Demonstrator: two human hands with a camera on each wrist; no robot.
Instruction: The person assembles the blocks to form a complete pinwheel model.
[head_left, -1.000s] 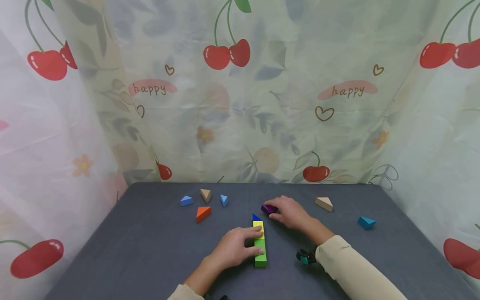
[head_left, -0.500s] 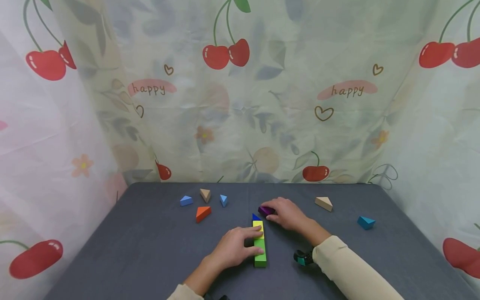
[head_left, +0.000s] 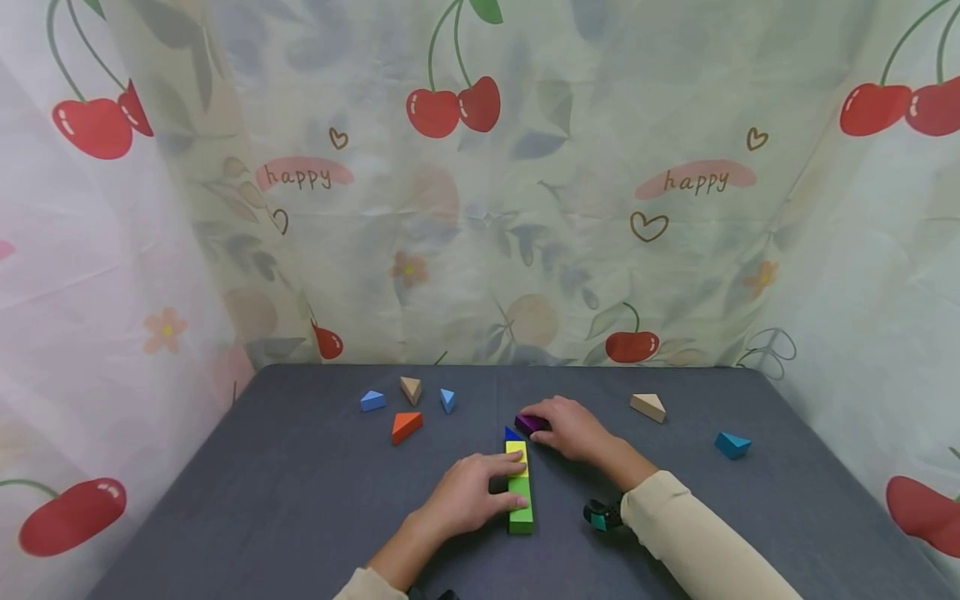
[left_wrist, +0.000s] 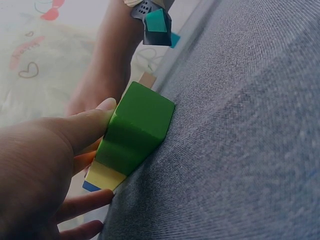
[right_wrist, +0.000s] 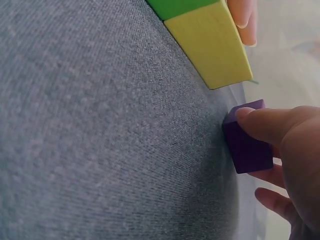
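A green block [head_left: 521, 522], a yellow block [head_left: 516, 447] and a dark blue triangular block [head_left: 512, 434] lie end to end in a row on the grey cloth. My left hand [head_left: 468, 496] reaches over from the left, thumb on the green block and a fingertip on the yellow one, other fingers spread along the side. Just right of the row's far end, my right hand [head_left: 576, 429] grips a purple block [right_wrist: 250, 147] between thumb and fingers. In the right wrist view a small gap separates the purple block from the yellow one.
Back left lie an orange triangular block [head_left: 407, 427], a tan one [head_left: 411, 390] and two light blue ones. Toward the right are a pale wooden triangle [head_left: 648, 407] and a teal block [head_left: 732, 445]. A printed curtain [head_left: 480, 250] closes off the back and sides.
My right hand has brought the purple block slightly left and nearer, up beside the dark blue triangle, slowing at the end. My left hand and the row have stayed put.
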